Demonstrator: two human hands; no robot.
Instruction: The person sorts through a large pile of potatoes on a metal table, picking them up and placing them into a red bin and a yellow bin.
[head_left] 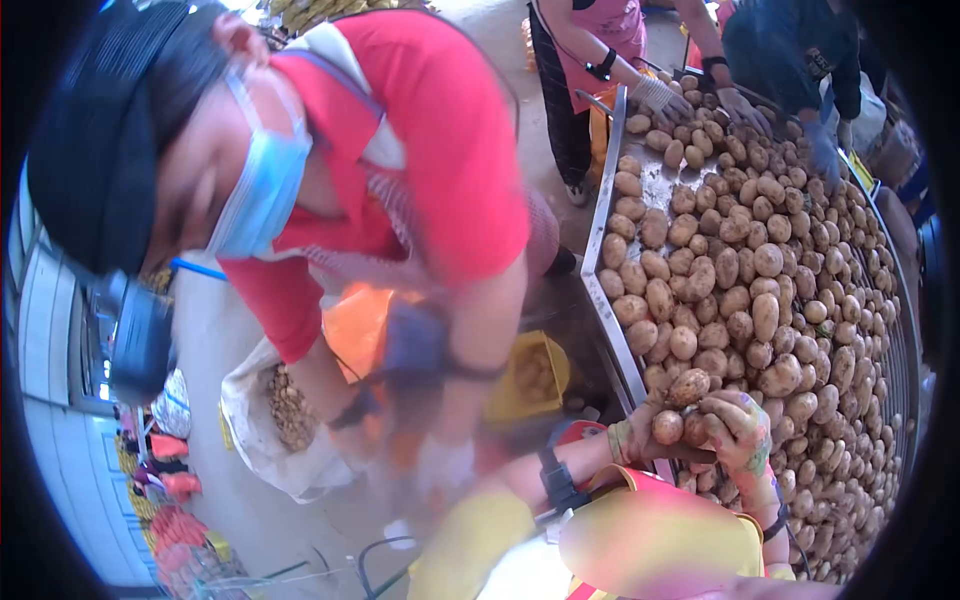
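A long metal tray (607,300) runs up the right side, piled with several brown potatoes (765,315). At its near corner my two gloved hands are together. My left hand (632,437) cups a small round potato (667,427). My right hand (742,433), in a speckled glove, is closed on other potatoes beside it. A larger potato (689,387) rests on top between both hands.
A co-worker in a red shirt (420,130), mask and black cap bends close at the left, their blurred hands (420,440) over a white sack of potatoes (285,415). A yellow crate (535,375) stands by the tray. Other people's gloved hands (700,100) work at the tray's far end.
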